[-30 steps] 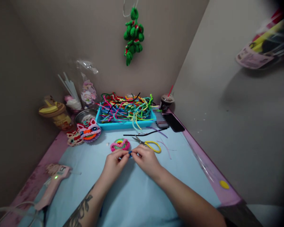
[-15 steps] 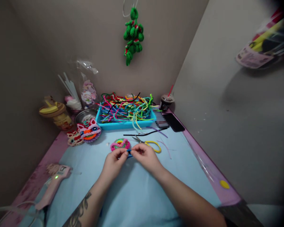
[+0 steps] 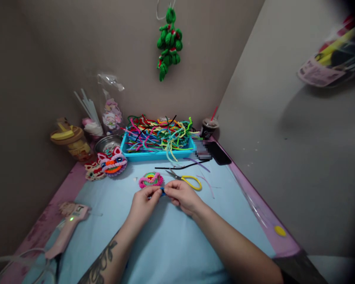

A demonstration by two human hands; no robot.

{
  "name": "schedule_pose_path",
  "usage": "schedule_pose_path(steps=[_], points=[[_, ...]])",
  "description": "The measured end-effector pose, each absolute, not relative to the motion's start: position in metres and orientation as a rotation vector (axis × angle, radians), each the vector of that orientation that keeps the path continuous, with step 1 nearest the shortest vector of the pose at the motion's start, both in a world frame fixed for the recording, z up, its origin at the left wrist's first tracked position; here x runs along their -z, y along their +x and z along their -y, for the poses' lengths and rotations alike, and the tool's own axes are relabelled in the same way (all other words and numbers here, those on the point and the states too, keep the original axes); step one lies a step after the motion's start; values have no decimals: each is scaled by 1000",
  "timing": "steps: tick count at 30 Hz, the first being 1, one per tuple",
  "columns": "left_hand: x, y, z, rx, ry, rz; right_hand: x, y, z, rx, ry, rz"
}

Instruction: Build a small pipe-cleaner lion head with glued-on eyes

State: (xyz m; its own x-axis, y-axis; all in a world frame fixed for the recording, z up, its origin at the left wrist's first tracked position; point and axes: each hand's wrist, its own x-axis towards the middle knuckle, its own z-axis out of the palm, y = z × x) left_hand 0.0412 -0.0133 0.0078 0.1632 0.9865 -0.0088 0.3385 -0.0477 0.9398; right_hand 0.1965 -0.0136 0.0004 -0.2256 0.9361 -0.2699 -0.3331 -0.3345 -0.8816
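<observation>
Dim grey walls (image 3: 130, 39) meet behind a pink-edged table (image 3: 71, 183) under a pale blue cover (image 3: 245, 217)

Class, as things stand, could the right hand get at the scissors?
Probably yes: the scissors lie just beyond the right hand, with nothing seen between them. Its fingers pinch a blue piece, though, which the left hand might hold alone.

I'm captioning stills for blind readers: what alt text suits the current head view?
Two hands pinch a small blue piece over a light blue cover, near a pink-edged craft piece and yellow-handled scissors. Behind sits a blue tray heaped with colorful fuzzy stems; a pink glue gun is at left.
</observation>
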Motion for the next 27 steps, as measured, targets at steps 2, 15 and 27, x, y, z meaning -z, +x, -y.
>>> schedule_pose_path(steps=[2, 15, 27], points=[[-8, 41, 13, -917, 1563, -1305, 2, 197, 13, -1784, -1016, 873], [-4, 39, 12, -918, 1609, -1305, -1, 199, 12, -2032, -918, 704], [-1, 38, 14, -924, 1605, -1312, 1, 199, 12, -2057, -894, 704]])
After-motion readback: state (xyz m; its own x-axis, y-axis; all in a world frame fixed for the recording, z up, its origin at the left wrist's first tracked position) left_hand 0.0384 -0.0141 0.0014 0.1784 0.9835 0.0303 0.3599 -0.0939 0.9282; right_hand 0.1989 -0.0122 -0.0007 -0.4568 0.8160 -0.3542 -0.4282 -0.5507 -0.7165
